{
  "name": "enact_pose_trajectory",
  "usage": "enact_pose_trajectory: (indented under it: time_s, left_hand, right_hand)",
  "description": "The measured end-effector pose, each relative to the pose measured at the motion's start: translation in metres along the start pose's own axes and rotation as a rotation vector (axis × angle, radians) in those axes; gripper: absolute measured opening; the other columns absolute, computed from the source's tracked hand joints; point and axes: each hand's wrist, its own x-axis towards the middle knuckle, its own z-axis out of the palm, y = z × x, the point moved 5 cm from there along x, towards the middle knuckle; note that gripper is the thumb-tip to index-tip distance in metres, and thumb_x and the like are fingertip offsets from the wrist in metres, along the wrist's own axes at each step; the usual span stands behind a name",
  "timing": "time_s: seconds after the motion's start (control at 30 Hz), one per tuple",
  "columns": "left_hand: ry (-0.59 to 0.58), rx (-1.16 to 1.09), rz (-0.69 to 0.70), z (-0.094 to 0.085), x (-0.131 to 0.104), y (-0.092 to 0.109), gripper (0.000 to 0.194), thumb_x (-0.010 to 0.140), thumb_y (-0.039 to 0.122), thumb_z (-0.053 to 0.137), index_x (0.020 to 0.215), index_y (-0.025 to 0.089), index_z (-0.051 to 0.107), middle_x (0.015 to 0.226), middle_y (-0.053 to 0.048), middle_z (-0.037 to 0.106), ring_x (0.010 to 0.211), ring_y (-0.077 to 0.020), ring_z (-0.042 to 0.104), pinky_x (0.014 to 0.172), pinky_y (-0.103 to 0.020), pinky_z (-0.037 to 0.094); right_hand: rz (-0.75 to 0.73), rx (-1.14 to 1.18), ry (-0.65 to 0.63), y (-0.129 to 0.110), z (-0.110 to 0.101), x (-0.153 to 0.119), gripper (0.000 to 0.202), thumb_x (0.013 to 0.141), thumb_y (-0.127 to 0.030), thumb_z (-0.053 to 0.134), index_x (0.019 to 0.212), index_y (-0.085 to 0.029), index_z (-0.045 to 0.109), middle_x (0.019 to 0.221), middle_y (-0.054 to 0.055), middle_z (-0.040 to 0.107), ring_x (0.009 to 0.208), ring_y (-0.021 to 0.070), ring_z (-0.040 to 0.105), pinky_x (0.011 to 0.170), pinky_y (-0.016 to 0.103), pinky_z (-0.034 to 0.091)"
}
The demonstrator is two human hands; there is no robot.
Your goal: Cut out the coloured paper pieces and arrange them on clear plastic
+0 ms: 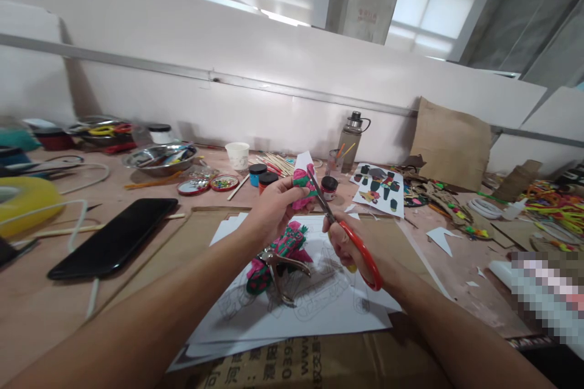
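Raised over the papers, my left hand [276,205] pinches a pink and green painted paper piece [302,191]. My right hand [344,243] is closed round the red handles of a pair of scissors [361,249]. The blades point up and away, against the right side of the painted piece; whether they are parted I cannot tell. Below my hands lie cut-out pink and green pieces [289,244] and a metal hole punch [280,270], on white sheets with pencil drawings [328,298].
Under the sheets is a cardboard piece [365,355]. A black phone [116,237] and yellow tape roll [25,203] lie left. Behind stand paint jars [258,174], a paper cup [238,156], a metal bowl [159,160] and a bottle [351,141]. Coloured cut-outs [378,188] lie right.
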Motion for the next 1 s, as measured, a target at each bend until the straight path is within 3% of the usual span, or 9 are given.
enact_pose_trajectory:
  time_s: [1.0]
  left_hand:
    - [-0.012,-0.006,-0.009,-0.0007,0.0013,-0.0007,0.021,0.058,0.019,0.084,0.068,0.015,0.066,0.064,-0.001,0.064,0.055,-0.0108,0.055,0.056,-0.025,0.046]
  right_hand:
    - [0.082,0.054,0.013,0.0036,0.0011,-0.0012,0.053,0.084,-0.074,0.054,0.094,-0.022,0.046,0.063,-0.008,0.031,0.046,0.0059,0.026,0.04,0.02,0.021]
